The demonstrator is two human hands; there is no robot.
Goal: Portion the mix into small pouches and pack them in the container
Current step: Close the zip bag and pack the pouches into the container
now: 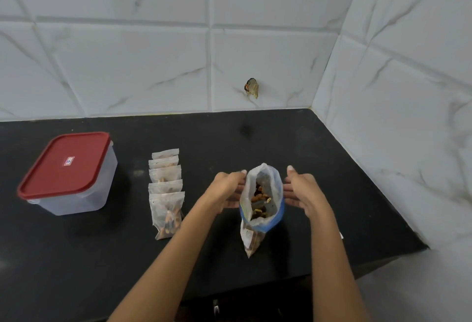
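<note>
A big clear zip bag point(260, 201) with a blue strip at its mouth stands open on the black counter, holding a nut and dried-fruit mix. My left hand point(227, 189) is at its left side, thumb and fingers touching the rim. My right hand point(302, 190) is at its right side with straight fingers against the bag. Several small filled pouches point(166, 189) lie in an overlapping row to the left. The clear container point(69, 176) with a red lid, which is on, stands at the far left.
The black counter point(332, 207) ends at a tiled wall behind and on the right, with its front edge near me. A small brown scrap point(252, 88) sticks to the back wall.
</note>
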